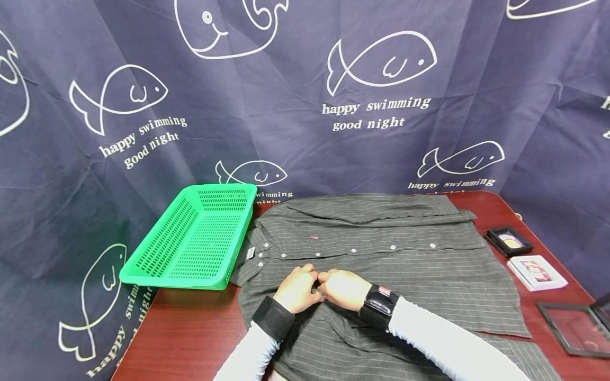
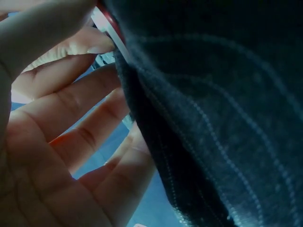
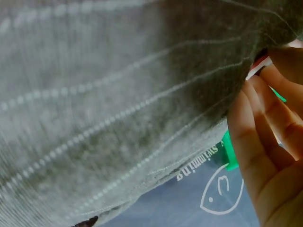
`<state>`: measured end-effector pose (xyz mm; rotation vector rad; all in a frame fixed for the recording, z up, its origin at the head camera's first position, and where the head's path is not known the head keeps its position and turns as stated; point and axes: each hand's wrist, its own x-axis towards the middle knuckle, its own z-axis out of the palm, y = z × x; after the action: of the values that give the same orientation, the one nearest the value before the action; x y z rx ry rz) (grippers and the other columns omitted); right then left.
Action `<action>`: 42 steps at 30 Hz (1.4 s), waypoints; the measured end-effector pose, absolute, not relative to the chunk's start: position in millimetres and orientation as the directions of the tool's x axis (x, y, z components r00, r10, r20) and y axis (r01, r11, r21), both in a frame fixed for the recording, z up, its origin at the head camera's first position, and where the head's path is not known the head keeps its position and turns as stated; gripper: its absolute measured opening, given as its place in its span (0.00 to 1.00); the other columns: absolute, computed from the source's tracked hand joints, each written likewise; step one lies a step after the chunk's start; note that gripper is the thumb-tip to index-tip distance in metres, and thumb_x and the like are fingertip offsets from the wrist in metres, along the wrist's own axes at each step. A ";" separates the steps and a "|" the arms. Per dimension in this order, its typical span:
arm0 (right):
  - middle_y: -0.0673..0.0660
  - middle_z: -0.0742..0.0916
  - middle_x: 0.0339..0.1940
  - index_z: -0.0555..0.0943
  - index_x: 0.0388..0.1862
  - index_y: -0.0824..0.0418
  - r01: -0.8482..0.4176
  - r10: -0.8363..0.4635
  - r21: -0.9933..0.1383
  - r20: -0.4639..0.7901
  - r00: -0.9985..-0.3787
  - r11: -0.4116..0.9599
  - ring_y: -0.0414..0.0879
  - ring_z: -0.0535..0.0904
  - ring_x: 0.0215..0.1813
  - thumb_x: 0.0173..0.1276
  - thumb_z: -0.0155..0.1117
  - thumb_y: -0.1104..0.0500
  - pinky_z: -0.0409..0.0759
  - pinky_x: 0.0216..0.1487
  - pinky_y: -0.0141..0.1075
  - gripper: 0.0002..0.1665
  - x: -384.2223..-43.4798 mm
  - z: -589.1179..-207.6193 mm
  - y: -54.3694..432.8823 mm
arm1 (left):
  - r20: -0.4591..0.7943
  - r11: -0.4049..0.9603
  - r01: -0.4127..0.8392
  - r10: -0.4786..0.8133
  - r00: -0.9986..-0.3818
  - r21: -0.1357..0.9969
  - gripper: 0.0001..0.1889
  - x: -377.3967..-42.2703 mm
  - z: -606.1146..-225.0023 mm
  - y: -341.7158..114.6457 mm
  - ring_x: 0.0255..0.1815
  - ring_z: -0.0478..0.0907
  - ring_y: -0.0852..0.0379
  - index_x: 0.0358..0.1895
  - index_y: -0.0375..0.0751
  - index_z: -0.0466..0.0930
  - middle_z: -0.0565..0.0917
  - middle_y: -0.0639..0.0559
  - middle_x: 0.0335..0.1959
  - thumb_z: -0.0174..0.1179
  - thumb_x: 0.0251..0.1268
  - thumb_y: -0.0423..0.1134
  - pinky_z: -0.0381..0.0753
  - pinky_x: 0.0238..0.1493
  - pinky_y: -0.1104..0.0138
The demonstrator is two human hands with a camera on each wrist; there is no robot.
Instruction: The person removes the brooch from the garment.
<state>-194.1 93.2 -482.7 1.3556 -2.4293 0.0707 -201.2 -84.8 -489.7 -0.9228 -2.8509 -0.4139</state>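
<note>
A dark grey pinstriped button-up shirt (image 1: 395, 275) lies spread out, its collar at the left. Over its left part my left hand (image 1: 296, 290) and right hand (image 1: 344, 288) meet, fingertips close together. Between them is a small flat piece with a red-and-white edge (image 2: 110, 28), set against raised shirt cloth (image 2: 227, 94); its face is hidden. My left thumb and fingers pinch it at the cloth, with the other fingers behind. In the right wrist view my right fingertips (image 3: 246, 90) pinch the same piece beside the fabric.
A green plastic basket (image 1: 190, 238) stands at the left by the collar. On the red-brown table (image 1: 190, 328), along its right side, lie a small black box (image 1: 509, 241), a white box with a red picture (image 1: 537, 272) and an opened black-framed case (image 1: 576, 328). A fish-patterned curtain (image 1: 295, 106) hangs behind.
</note>
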 end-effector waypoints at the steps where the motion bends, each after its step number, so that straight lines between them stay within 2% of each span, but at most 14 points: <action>1: 0.47 0.80 0.29 0.84 0.25 0.50 -0.831 -0.815 0.134 0.329 -0.477 0.540 0.43 0.79 0.30 0.51 0.73 0.59 0.77 0.31 0.33 0.05 -193.9 -482.2 92.8 | 0.193 0.778 0.588 0.556 -0.808 0.222 0.15 -201.1 -489.8 -84.8 0.31 0.74 0.51 0.35 0.46 0.85 0.77 0.55 0.33 0.74 0.43 0.46 0.77 0.35 0.65; 11: 0.46 0.80 0.28 0.84 0.21 0.48 -0.807 -0.813 0.222 0.369 -0.450 0.547 0.42 0.76 0.26 0.49 0.73 0.57 0.75 0.27 0.31 0.06 -192.0 -481.8 90.0 | 0.214 0.768 0.602 0.564 -0.797 0.218 0.13 -200.1 -488.9 -84.8 0.30 0.75 0.51 0.33 0.46 0.85 0.77 0.55 0.31 0.74 0.45 0.47 0.77 0.35 0.65; 17: 0.46 0.80 0.29 0.84 0.22 0.49 -0.809 -0.812 0.214 0.369 -0.452 0.547 0.42 0.75 0.26 0.51 0.73 0.57 0.74 0.27 0.31 0.05 -192.8 -484.1 91.6 | 0.224 0.764 0.609 0.568 -0.792 0.214 0.14 -199.9 -489.6 -85.1 0.30 0.75 0.52 0.33 0.46 0.85 0.78 0.55 0.32 0.75 0.43 0.47 0.77 0.36 0.65; 28: 0.46 0.80 0.28 0.84 0.24 0.49 -0.837 -0.811 0.124 0.358 -0.464 0.533 0.42 0.77 0.29 0.51 0.75 0.57 0.76 0.32 0.33 0.06 -195.9 -486.7 95.7 | 0.231 0.754 0.622 0.580 -0.781 0.211 0.15 -199.2 -488.9 -85.5 0.31 0.75 0.53 0.35 0.46 0.85 0.79 0.55 0.33 0.76 0.42 0.46 0.77 0.38 0.64; 36: 0.46 0.79 0.27 0.81 0.23 0.52 -0.828 -0.779 0.046 0.373 -0.504 0.558 0.42 0.78 0.29 0.49 0.76 0.59 0.76 0.33 0.33 0.09 -193.9 -485.0 95.2 | 0.211 0.758 0.612 0.575 -0.791 0.227 0.15 -199.1 -487.9 -85.6 0.32 0.75 0.53 0.37 0.46 0.86 0.79 0.55 0.34 0.75 0.45 0.46 0.77 0.38 0.64; 42: 0.47 0.80 0.26 0.80 0.24 0.54 -0.840 -0.768 -0.031 0.387 -0.510 0.542 0.41 0.77 0.29 0.48 0.75 0.61 0.75 0.33 0.33 0.10 -194.9 -483.6 97.2 | 0.205 0.754 0.610 0.574 -0.793 0.243 0.16 -197.4 -483.6 -86.5 0.32 0.74 0.53 0.40 0.46 0.86 0.78 0.55 0.35 0.74 0.47 0.46 0.77 0.38 0.65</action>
<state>-194.9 97.2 -483.6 1.3283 -2.4551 0.3074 -197.4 -86.5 -483.6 -0.9593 -2.8320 -0.4545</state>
